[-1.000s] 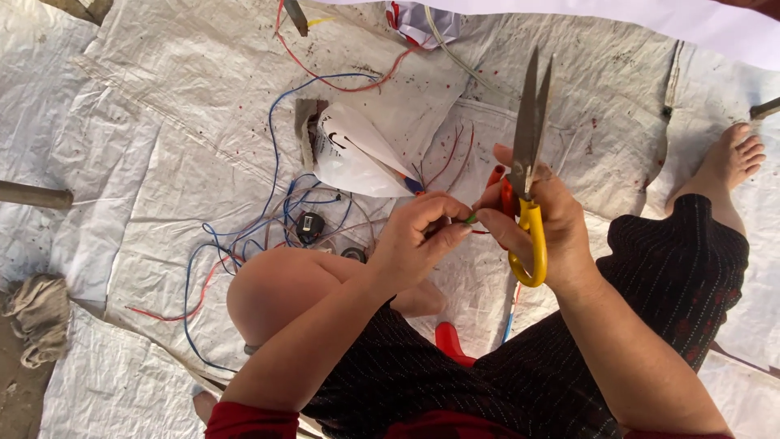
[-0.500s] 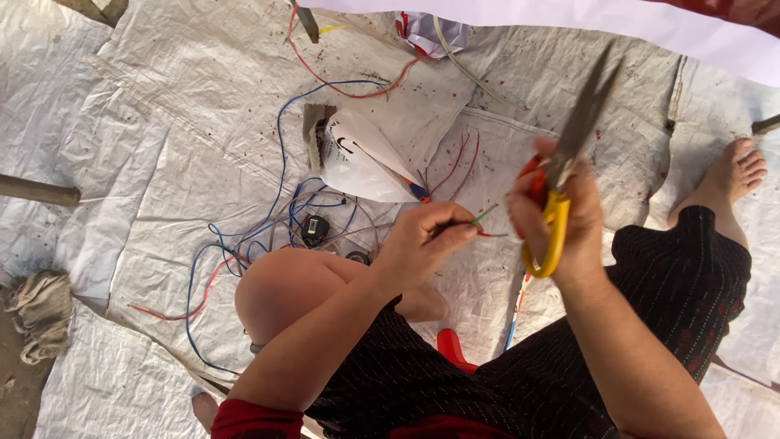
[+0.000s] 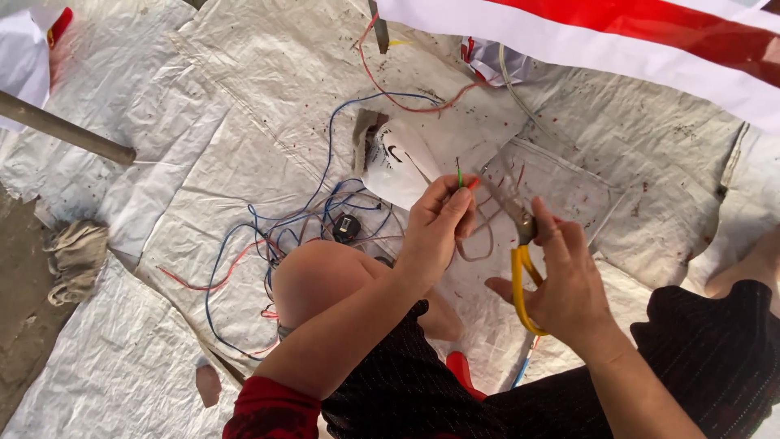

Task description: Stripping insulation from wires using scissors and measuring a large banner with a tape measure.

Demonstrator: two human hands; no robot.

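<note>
Head view, looking down past the person's knee point(image 3: 321, 280) at a white woven tarp point(image 3: 244, 106) spread on the ground.

Left hand point(image 3: 436, 223): fingers curling in tight, thumb and forefinger pressing together on the ends of a thin green wire point(image 3: 459, 176) and a red one just beside it. The short tips are sticking up above the fingertips. A loop of pale wire point(image 3: 475, 248) is hanging below this hand; where it ends I cannot tell.

Right hand point(image 3: 565, 280): wrapping the yellow handles of a pair of scissors point(image 3: 520, 244). Fingers are closing round the loops, forefinger and thumb reaching up near the pivot. The blades are pointing up and left toward the left hand, with their tips near the pinched wires. The blades are blurring with motion, so how far they stand apart is not clear, and I cannot tell whether they are touching the wire.

Around the hands: a tangle of blue and red wires point(image 3: 276, 232) is lying on the tarp left of the knee, with a small black round part point(image 3: 347, 228) in the middle of it. A white plastic housing point(image 3: 394, 158) is resting just beyond the left hand. A long red wire point(image 3: 406, 102) is trailing toward the top of the picture. A crumpled grey rag point(image 3: 75, 256) is sitting at the far left, well apart from the hands. A red and white cloth band point(image 3: 650, 41) is crossing the upper right corner.
</note>
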